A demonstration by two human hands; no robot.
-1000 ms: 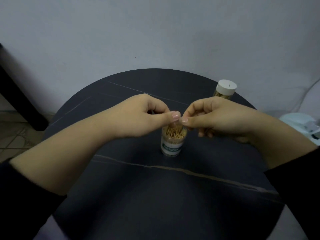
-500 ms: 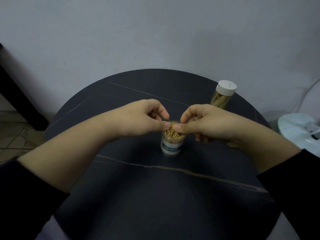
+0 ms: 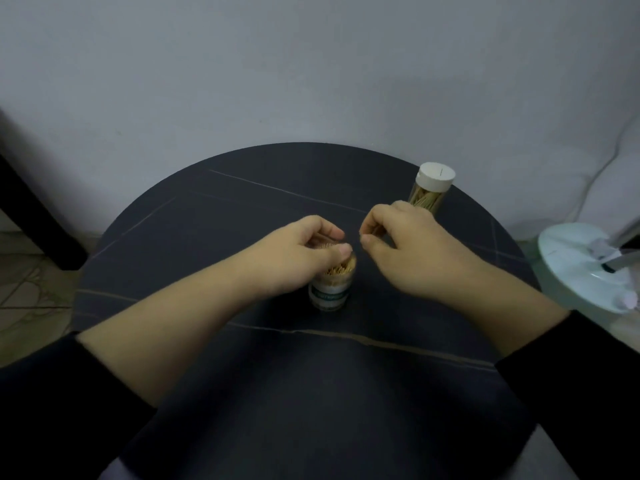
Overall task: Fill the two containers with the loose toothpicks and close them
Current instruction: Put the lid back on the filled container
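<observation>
- Pinching toothpicks (image 3: 325, 241), the left hand (image 3: 298, 258) was held at the open container (image 3: 330, 287), mid-table (image 3: 242, 202).
- Right hand (image 3: 412, 251) was curled; pinch contents cannot be told.
- Capped container (image 3: 431, 188) was seen behind it.

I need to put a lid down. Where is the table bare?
Bare: the near half of the table between the forearms, and the far left, behind the left hand. Crowded: the middle, around the open jar, and far right, where the right hand nears the capped jar.
</observation>
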